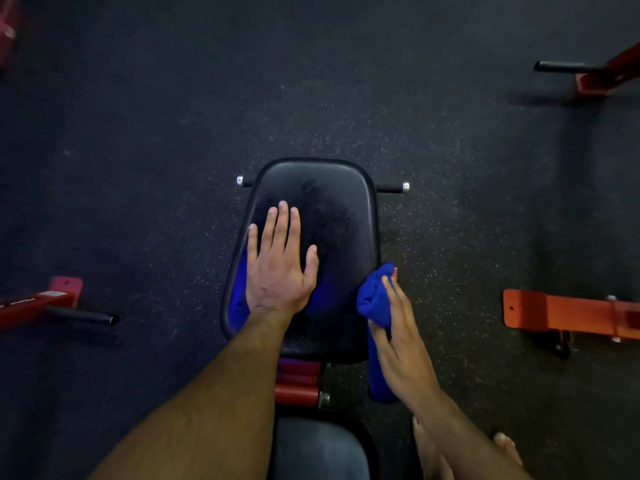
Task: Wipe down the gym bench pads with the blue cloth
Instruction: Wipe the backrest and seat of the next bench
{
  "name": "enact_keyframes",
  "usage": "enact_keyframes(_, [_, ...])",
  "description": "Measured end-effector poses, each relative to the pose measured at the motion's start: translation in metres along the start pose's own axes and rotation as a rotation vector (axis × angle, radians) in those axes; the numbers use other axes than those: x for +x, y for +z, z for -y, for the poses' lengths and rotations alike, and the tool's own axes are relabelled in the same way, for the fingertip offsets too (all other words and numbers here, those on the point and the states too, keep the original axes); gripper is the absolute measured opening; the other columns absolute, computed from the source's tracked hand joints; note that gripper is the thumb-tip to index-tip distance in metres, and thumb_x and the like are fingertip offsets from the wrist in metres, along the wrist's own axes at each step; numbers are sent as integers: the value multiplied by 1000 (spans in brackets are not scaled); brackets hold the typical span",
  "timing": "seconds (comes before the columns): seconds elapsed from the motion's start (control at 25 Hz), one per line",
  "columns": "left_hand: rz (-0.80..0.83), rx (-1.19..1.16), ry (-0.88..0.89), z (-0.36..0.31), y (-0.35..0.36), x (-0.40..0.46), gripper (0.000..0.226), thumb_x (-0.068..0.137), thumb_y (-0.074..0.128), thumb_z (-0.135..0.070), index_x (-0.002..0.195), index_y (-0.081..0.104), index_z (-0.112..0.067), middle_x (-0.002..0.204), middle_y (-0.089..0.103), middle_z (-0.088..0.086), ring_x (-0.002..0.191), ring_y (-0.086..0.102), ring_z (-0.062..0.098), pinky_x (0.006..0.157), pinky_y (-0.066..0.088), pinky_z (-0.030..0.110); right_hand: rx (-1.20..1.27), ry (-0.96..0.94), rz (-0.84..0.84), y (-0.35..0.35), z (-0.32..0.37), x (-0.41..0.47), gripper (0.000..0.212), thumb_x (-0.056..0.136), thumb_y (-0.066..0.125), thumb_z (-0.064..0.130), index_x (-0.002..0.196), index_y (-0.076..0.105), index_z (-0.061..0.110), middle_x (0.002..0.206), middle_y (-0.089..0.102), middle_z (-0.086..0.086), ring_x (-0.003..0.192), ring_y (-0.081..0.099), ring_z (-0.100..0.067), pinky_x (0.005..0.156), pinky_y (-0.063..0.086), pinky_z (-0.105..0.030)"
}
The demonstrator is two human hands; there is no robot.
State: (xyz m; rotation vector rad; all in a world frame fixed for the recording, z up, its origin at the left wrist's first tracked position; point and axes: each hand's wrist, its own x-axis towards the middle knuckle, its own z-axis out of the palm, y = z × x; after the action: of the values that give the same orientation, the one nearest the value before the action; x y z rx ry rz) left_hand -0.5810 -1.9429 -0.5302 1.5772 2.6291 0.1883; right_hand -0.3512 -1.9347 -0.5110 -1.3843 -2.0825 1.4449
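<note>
The black seat pad [332, 209] of the gym bench lies below me in the middle of the head view. My left hand [278, 261] rests flat on its left half, fingers straight and pointing away from me. At the pad's right edge, my right hand [398, 327] holds the bunched blue cloth [374, 296], which hangs down past my palm. A blue glow shows on the pad around my left wrist. A second black pad [318, 452] sits nearer me at the bottom, beyond a red hinge [298, 386].
Dark speckled rubber floor [138, 168] surrounds the bench. Red frame pieces with black pegs stand at the left [52, 303] and upper right [595, 74]. An orange bracket [568, 313] lies at the right. A bare foot [509, 448] shows at the bottom right.
</note>
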Motion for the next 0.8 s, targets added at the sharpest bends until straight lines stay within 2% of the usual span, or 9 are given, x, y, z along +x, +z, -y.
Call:
enact_keyframes(0.12, [1, -9, -6, 1, 2, 0, 71, 101, 24, -48, 162, 22, -13, 171, 14, 6, 158, 11, 19, 128, 11, 50, -4, -58, -117, -6, 7, 53, 59, 101, 49, 7, 154, 28, 22, 159, 30, 2, 147, 28, -9, 121, 25, -33])
enact_keyframes(0.24, [-9, -12, 0, 1, 2, 1, 71, 101, 25, -48, 162, 22, -13, 171, 15, 6, 158, 11, 20, 128, 12, 50, -99, -81, -199, -14, 27, 134, 54, 101, 48, 12, 152, 32, 18, 156, 35, -4, 138, 41, -23, 114, 34, -41])
enact_keyframes(0.32, [-14, -17, 7, 2, 3, 1, 71, 101, 27, -47, 162, 24, -12, 170, 16, 7, 158, 13, 20, 128, 13, 51, -136, -83, -190, -20, 37, 184, 51, 101, 46, 17, 150, 34, 18, 153, 38, -4, 132, 46, -29, 110, 38, -45])
enact_keyframes(0.4, [-17, -21, 6, 1, 3, 1, 70, 101, 27, -46, 161, 25, -11, 170, 17, 7, 158, 14, 21, 127, 13, 51, -144, -75, -161, -27, 44, 212, 47, 101, 45, 20, 148, 37, 19, 149, 42, -3, 129, 49, -29, 105, 40, -44])
enact_keyframes(0.52, [-23, -16, 7, 1, 2, 2, 70, 101, 28, -46, 162, 25, -12, 170, 18, 7, 158, 14, 21, 128, 13, 50, -77, -78, -158, -30, 47, 199, 46, 104, 46, 27, 148, 36, 23, 151, 41, 3, 130, 45, -11, 96, 35, -22])
enact_keyframes(0.6, [-25, -20, 4, 1, 2, 3, 70, 100, 30, -44, 161, 26, -12, 170, 19, 7, 157, 16, 21, 128, 13, 50, -29, -70, -152, -29, 43, 171, 51, 104, 48, 29, 152, 32, 25, 155, 36, 6, 131, 39, 1, 97, 29, -14])
enact_keyframes(0.64, [-21, -18, 6, 1, 1, 2, 69, 100, 30, -44, 161, 26, -12, 170, 19, 7, 157, 16, 21, 128, 13, 50, -18, -55, -139, -28, 39, 157, 55, 103, 49, 30, 154, 29, 24, 157, 32, 5, 134, 36, -1, 102, 30, -16])
enact_keyframes(0.72, [-10, -19, 11, 1, 1, 0, 69, 101, 29, -45, 161, 25, -12, 170, 18, 7, 157, 15, 20, 128, 13, 49, -54, -36, -133, -18, 30, 131, 60, 102, 49, 33, 156, 23, 24, 161, 26, 1, 143, 32, -13, 113, 30, -29])
enact_keyframes(0.8, [2, -16, 4, 1, 0, 2, 69, 101, 28, -46, 161, 24, -12, 170, 18, 7, 157, 14, 20, 127, 12, 49, -119, -19, -212, -1, 27, 114, 61, 100, 45, 39, 155, 23, 24, 161, 26, -2, 141, 34, -19, 113, 30, -37])
